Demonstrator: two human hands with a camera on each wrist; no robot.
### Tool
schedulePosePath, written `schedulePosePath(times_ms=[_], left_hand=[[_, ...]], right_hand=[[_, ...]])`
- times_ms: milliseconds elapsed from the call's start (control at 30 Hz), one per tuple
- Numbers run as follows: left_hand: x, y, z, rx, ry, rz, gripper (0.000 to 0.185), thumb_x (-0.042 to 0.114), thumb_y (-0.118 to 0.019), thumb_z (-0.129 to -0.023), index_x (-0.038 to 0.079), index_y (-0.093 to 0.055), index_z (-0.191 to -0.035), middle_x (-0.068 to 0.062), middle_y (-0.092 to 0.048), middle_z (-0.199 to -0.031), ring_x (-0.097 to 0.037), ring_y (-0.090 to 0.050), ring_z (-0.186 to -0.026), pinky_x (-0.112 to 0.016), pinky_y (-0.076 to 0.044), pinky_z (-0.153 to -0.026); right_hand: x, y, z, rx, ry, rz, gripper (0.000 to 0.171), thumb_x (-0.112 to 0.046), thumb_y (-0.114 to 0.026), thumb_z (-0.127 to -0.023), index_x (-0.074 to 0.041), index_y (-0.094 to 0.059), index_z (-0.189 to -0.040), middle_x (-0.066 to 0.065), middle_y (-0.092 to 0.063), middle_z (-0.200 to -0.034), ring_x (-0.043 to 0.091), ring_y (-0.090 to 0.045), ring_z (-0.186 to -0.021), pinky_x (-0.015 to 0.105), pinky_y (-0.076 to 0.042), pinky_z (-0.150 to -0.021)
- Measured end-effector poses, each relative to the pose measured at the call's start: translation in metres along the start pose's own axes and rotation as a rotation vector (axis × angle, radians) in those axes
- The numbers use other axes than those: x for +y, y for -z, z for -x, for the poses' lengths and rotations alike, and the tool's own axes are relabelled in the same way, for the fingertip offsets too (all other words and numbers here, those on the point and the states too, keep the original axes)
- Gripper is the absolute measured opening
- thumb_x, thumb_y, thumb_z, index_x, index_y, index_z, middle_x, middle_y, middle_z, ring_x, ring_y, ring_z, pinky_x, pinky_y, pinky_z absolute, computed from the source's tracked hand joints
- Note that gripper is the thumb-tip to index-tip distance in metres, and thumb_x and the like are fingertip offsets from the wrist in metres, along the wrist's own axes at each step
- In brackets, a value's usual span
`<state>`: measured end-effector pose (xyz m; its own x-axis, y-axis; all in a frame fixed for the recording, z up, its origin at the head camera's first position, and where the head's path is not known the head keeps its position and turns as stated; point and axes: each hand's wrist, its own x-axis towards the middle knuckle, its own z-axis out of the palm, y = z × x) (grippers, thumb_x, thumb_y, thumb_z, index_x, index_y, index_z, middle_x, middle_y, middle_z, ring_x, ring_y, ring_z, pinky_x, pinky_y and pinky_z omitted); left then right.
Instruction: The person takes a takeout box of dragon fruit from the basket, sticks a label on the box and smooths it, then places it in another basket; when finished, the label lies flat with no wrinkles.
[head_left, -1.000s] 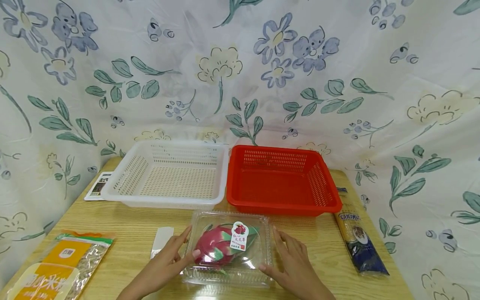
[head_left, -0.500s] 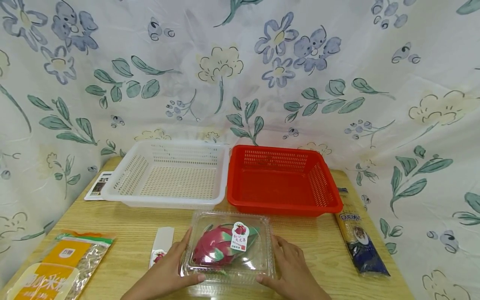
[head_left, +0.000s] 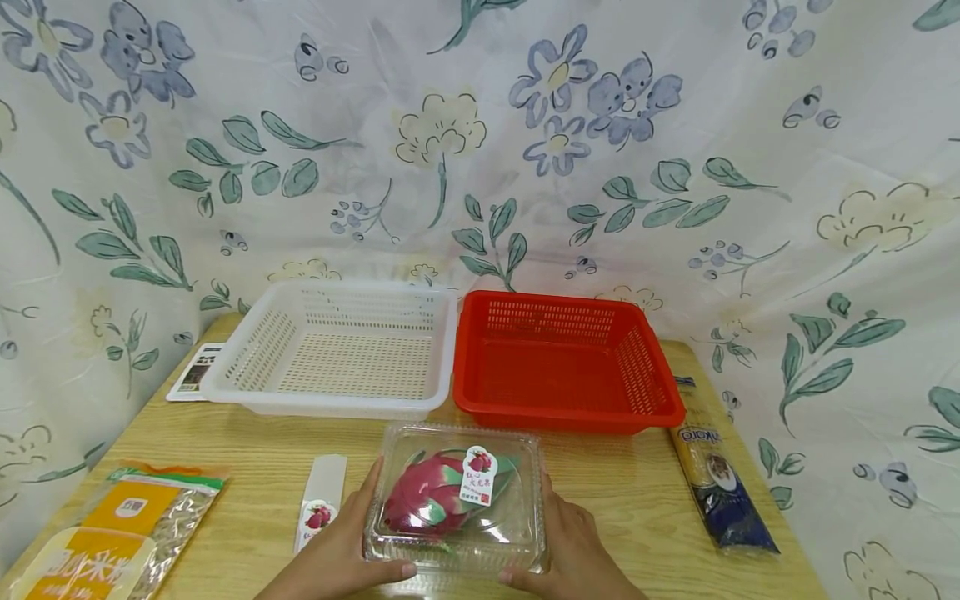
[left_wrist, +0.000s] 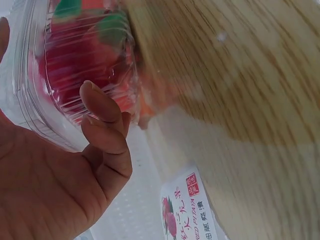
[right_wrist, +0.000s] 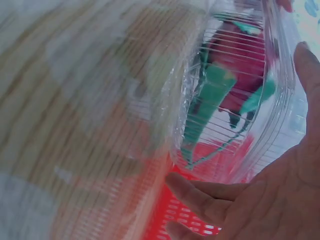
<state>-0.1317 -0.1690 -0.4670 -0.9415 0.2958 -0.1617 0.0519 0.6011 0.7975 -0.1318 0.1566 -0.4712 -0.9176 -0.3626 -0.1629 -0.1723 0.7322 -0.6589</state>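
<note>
Left hand (head_left: 337,554) grip clasps the near-left side of the clear clamshell box (head_left: 455,498), thumb on its front edge; right hand (head_left: 573,554) grip clasps the near-right side likewise; box holds a dragon fruit (head_left: 429,502), near front of worktop (head_left: 255,450), in front of white basket (head_left: 337,350) and red basket (head_left: 562,362); sticker strip (head_left: 321,502) just left.

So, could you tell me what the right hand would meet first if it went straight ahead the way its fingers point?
Probably the red basket; depth is unclear. The right hand grips the clamshell box.
</note>
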Motion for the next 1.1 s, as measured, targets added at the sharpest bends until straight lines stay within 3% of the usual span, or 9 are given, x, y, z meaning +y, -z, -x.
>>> schedulePosePath(times_ms=[133,233,367,500,667,867,1100], left_hand=[[0.002,-0.001,0.001,0.005,-0.001,0.002,0.128,0.045,-0.085,-0.072,0.029,0.008,-0.16,-0.035,-0.022,-0.155,-0.059,-0.041,-0.129,-0.074,-0.045,-0.084],[0.001,-0.002,0.001,0.003,-0.022,0.01,0.129,0.043,-0.085,-0.073,0.028,0.01,-0.16,-0.037,-0.013,-0.158,-0.064,-0.031,-0.133,-0.075,-0.043,-0.087],[-0.001,-0.004,0.001,-0.01,-0.04,0.079,0.129,0.038,-0.085,-0.075,0.025,0.013,-0.159,-0.037,-0.005,-0.159,-0.065,-0.023,-0.136,-0.076,-0.038,-0.093],[-0.002,-0.005,0.001,-0.016,-0.041,0.137,0.129,0.033,-0.085,-0.076,0.026,0.015,-0.159,-0.039,-0.009,-0.157,-0.064,-0.035,-0.132,-0.075,-0.04,-0.093],[-0.006,-0.005,0.002,-0.021,-0.057,0.142,0.129,0.03,-0.084,-0.076,0.029,0.015,-0.158,-0.041,-0.014,-0.155,-0.063,-0.042,-0.127,-0.074,-0.042,-0.09],[-0.01,-0.009,0.004,0.012,-0.078,0.17,0.13,0.026,-0.087,-0.073,0.031,0.011,-0.159,-0.04,-0.024,-0.153,-0.052,-0.052,-0.121,-0.071,-0.045,-0.089],[-0.004,-0.011,0.007,0.028,-0.049,0.173,0.131,0.03,-0.089,-0.07,0.035,0.006,-0.159,-0.034,-0.038,-0.149,-0.04,-0.059,-0.116,-0.06,-0.049,-0.09]], right_hand=[[0.001,-0.002,0.0,-0.023,-0.018,-0.068,0.132,-0.062,-0.076,-0.077,-0.017,0.018,-0.158,0.028,-0.035,-0.153,0.049,-0.036,-0.135,0.075,-0.021,-0.106],[0.0,-0.003,0.0,-0.032,-0.028,-0.097,0.133,-0.06,-0.077,-0.077,-0.022,0.024,-0.156,0.03,-0.037,-0.15,0.05,-0.037,-0.132,0.076,-0.025,-0.102],[-0.001,-0.005,-0.001,-0.029,-0.009,-0.115,0.135,-0.057,-0.078,-0.077,-0.023,0.027,-0.154,0.029,-0.045,-0.144,0.048,-0.044,-0.128,0.076,-0.03,-0.1],[-0.003,-0.006,-0.001,-0.021,0.026,-0.121,0.136,-0.053,-0.079,-0.078,-0.017,0.028,-0.154,0.028,-0.051,-0.138,0.046,-0.051,-0.123,0.074,-0.033,-0.1],[-0.003,-0.008,0.0,-0.028,0.057,-0.143,0.135,-0.051,-0.078,-0.08,-0.013,0.029,-0.153,0.03,-0.051,-0.139,0.046,-0.053,-0.122,0.072,-0.036,-0.099],[0.0,-0.011,0.001,-0.019,0.128,-0.16,0.131,-0.051,-0.075,-0.084,-0.015,0.031,-0.152,0.027,-0.048,-0.144,0.04,-0.058,-0.121,0.061,-0.046,-0.098],[-0.001,-0.012,0.004,-0.043,0.102,-0.268,0.129,-0.044,-0.076,-0.085,-0.022,0.033,-0.151,0.03,-0.034,-0.154,0.043,-0.053,-0.127,0.062,-0.044,-0.1]])
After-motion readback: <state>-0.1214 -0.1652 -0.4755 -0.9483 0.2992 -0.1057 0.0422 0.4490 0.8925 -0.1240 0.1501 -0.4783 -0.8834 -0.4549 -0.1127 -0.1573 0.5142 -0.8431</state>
